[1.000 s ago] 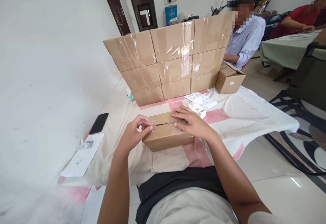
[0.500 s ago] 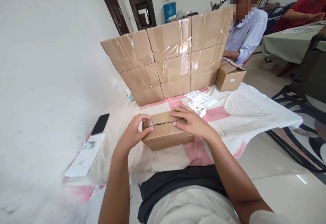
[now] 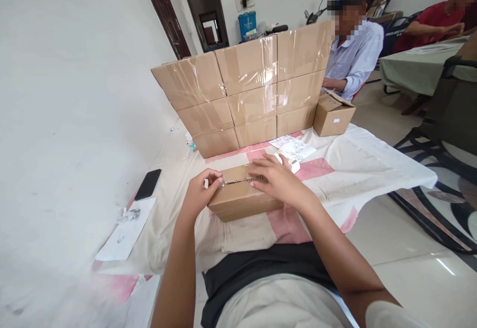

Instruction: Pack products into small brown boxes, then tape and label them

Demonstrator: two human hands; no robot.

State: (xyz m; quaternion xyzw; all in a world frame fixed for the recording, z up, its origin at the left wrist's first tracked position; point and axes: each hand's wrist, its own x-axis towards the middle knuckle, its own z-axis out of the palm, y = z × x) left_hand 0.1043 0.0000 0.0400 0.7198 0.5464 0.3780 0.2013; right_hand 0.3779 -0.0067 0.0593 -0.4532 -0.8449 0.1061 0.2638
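A small brown cardboard box (image 3: 244, 201) stands on the cloth in front of me, a ragged gap running along the seam of its top. At the left end of that seam, my left hand (image 3: 203, 189) has thumb and forefinger pinched together on what looks like shiny clear tape (image 3: 223, 183), mostly covered by the fingertips. Across the right part of the box top, my right hand (image 3: 276, 179) rests with fingers spread, its thumb and fingertips on either side of the gap. Its palm hides the box's right end.
Behind the box rises a wall of taped cartons (image 3: 253, 89), beside an open-topped carton (image 3: 334, 117). Printed papers (image 3: 294, 148) and a small white box (image 3: 293, 166) lie nearby. A black phone (image 3: 148, 184) and white sheet (image 3: 128, 236) are left. A person (image 3: 359, 54) sits beyond.
My left thumb and forefinger have come from apart to pinched together at the seam's left end. My right hand stays on the box top, and the view has shifted slightly.
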